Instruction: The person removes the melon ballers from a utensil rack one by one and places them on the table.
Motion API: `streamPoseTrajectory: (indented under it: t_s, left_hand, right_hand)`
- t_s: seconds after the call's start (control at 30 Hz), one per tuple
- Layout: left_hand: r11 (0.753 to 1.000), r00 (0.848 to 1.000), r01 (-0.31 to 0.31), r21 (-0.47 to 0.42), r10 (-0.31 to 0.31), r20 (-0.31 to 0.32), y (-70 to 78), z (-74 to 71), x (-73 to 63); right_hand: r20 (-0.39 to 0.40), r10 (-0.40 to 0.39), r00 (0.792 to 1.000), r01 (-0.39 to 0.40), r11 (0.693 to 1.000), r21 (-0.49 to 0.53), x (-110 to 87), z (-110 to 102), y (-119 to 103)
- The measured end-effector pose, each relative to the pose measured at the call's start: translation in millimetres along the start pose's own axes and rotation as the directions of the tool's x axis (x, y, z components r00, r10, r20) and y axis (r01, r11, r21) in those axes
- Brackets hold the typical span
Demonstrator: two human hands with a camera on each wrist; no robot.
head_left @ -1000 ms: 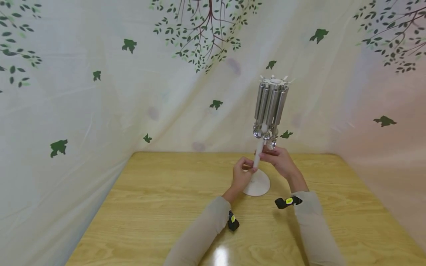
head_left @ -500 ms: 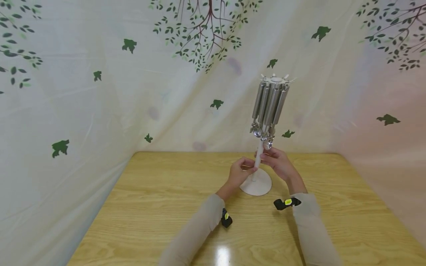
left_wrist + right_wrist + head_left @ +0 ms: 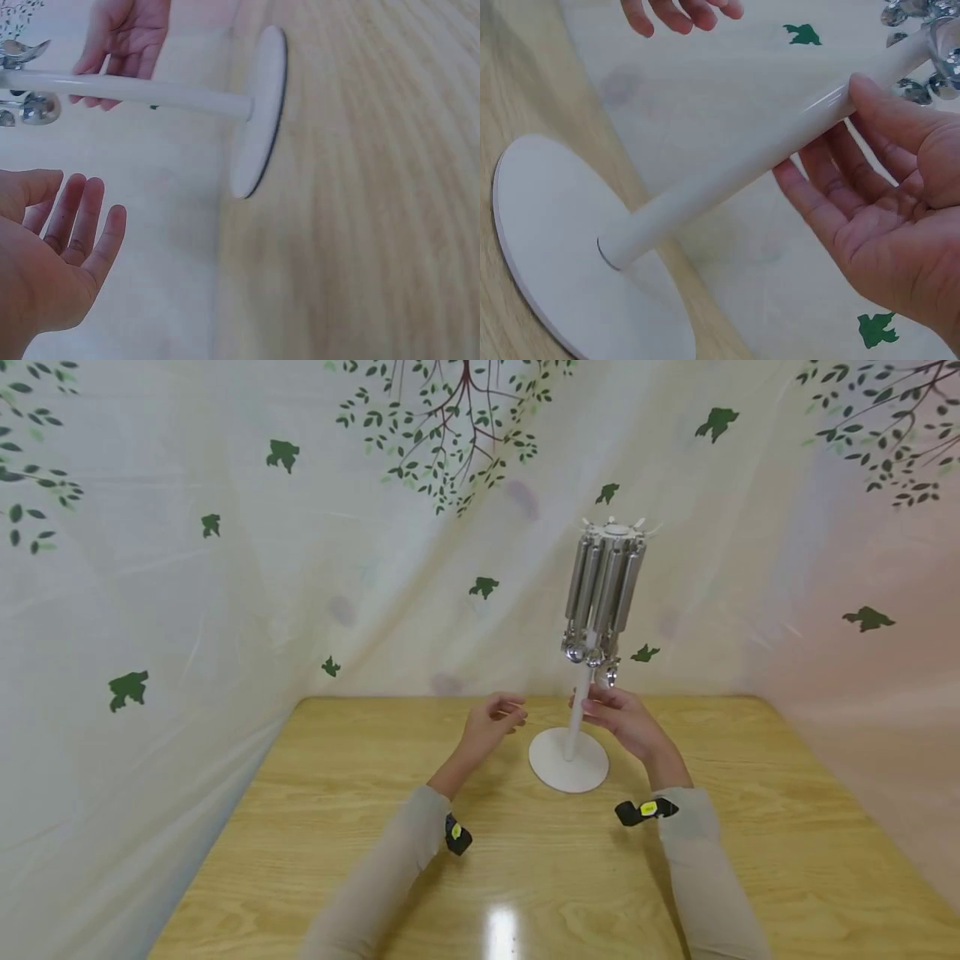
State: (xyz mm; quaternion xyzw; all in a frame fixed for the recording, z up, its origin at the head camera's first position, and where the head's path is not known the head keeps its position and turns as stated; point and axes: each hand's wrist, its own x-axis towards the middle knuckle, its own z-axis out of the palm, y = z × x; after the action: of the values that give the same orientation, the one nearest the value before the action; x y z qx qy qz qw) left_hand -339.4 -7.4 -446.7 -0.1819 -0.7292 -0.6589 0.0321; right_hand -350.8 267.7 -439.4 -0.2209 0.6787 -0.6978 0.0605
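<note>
A white stand with a slim pole [image 3: 576,714] and a round base [image 3: 568,770] is on the wooden table, right of centre in the head view. Silver tubes [image 3: 606,581] hang in a ring from its white top [image 3: 617,529], with shiny rounded pieces [image 3: 573,653] below them. My right hand [image 3: 633,727] grips the upper pole just under these pieces; the right wrist view shows its thumb [image 3: 885,112] on one side and fingers against the other. Left of the pole, apart from it, my left hand [image 3: 486,727] holds nothing, its fingers loosely bent in the left wrist view.
The light wooden table [image 3: 360,860] ends at the back against a pale curtain [image 3: 405,635] printed with green birds and leafy branches. Black wrist cameras [image 3: 647,811] are strapped at both sleeve cuffs.
My left hand has let go of the pole and moved away to the left. My right hand keeps its grip on the pole. The hanging silver pieces have swung slightly.
</note>
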Motion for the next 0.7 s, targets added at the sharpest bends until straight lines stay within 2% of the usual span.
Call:
streamPoseTrajectory:
  t_s: [0.17,0.33,0.5,0.7]
  left_hand:
    - [0.999,0.999,-0.034,-0.025,0.034,-0.005,19.5,-16.5,5.0]
    - [0.997,0.997,-0.073,-0.038,0.074,0.013,39.2,-24.9,11.6]
    - [0.995,0.996,-0.083,-0.061,0.085,0.031,55.4,-24.2,19.3]
    - [0.990,0.994,-0.108,-0.087,0.111,0.025,78.3,-14.0,28.5]
  right_hand:
    - [0.007,0.024,1.000,-0.023,1.000,-0.002,0.3,3,-9]
    - [-0.008,0.069,0.998,-0.069,0.998,-0.011,-1.0,6,-15]
    - [-0.016,0.083,0.996,-0.083,0.996,-0.023,-2.0,5,-15]
    - [-0.009,0.075,0.997,-0.075,0.997,-0.009,-2.1,2,-6]
